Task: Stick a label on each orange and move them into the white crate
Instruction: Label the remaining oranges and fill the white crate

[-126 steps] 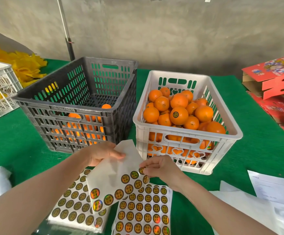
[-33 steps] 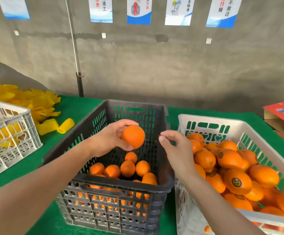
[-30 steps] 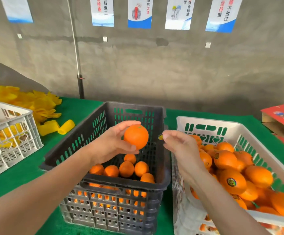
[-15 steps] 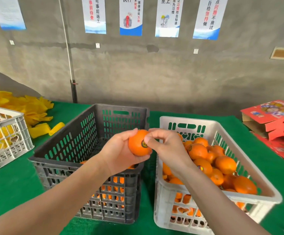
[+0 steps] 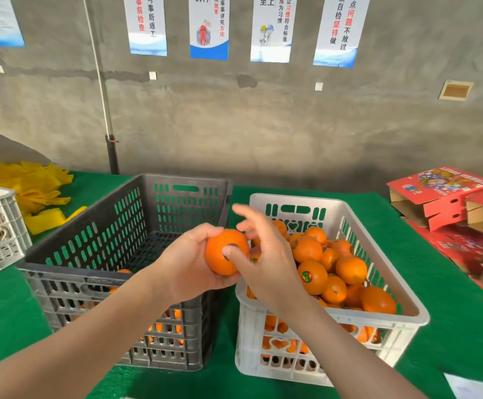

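Head view: left hand point(image 5: 188, 269) gripped the orange point(image 5: 218, 264) above the black crate's point(image 5: 90, 243) right rim. Thumb of right hand point(image 5: 266, 263) pressed the label point(image 5: 233, 245) onto it, other fingers splayed loose. The white crate point(image 5: 292, 364) sat at the orange's 4 o'clock.

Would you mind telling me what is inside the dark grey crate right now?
Inside the dark grey crate, bare mesh floor shows at the back, and a few oranges peek over and through its near wall. That wall and the left hand hide the rest.
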Demonstrator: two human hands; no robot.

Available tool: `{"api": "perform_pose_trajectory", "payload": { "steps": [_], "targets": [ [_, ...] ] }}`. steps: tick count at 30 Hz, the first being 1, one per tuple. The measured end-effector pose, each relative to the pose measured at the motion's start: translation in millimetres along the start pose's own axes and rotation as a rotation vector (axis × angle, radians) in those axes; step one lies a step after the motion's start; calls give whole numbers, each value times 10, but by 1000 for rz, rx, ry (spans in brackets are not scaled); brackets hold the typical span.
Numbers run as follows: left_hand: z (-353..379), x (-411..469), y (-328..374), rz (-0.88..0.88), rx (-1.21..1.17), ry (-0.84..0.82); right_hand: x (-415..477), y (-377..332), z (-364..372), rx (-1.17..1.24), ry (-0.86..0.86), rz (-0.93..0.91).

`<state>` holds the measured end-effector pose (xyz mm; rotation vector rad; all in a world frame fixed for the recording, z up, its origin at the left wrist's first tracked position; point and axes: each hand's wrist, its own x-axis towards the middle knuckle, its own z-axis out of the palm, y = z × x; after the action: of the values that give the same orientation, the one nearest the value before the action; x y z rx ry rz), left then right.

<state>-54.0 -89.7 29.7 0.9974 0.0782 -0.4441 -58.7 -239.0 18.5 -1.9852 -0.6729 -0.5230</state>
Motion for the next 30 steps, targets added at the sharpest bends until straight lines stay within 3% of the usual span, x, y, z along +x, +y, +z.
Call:
{"api": "perform_pose_trajectory", "payload": {
  "steps": [2,6,10,12,15,17,26,30],
  "targets": [
    [49,28,-67,-15,37,-6,-71,64,-53,70,-31,74],
    [162,222,-275,-17,103,1,-262,271,-91,-27,-92,68],
    [372,593,-530,30,268,92,-164,687,-350,-88,38,170],
    [465,789,-676,165,628,181,-8,993,-538,-169,129,266],
    [420,1053,-882,329,1488,165,231,1508,-798,-275,242,452],
    [371,1156,-976,292,1725,119,329,1837,-937,-331,272,529],
    [263,1219,-1063,377,1562,273,496,2570,-1027,-447,89,759],
    [270,1218,-1064,399,1581,291,539,2354,-1052,-647,72,684]
  ]
}}
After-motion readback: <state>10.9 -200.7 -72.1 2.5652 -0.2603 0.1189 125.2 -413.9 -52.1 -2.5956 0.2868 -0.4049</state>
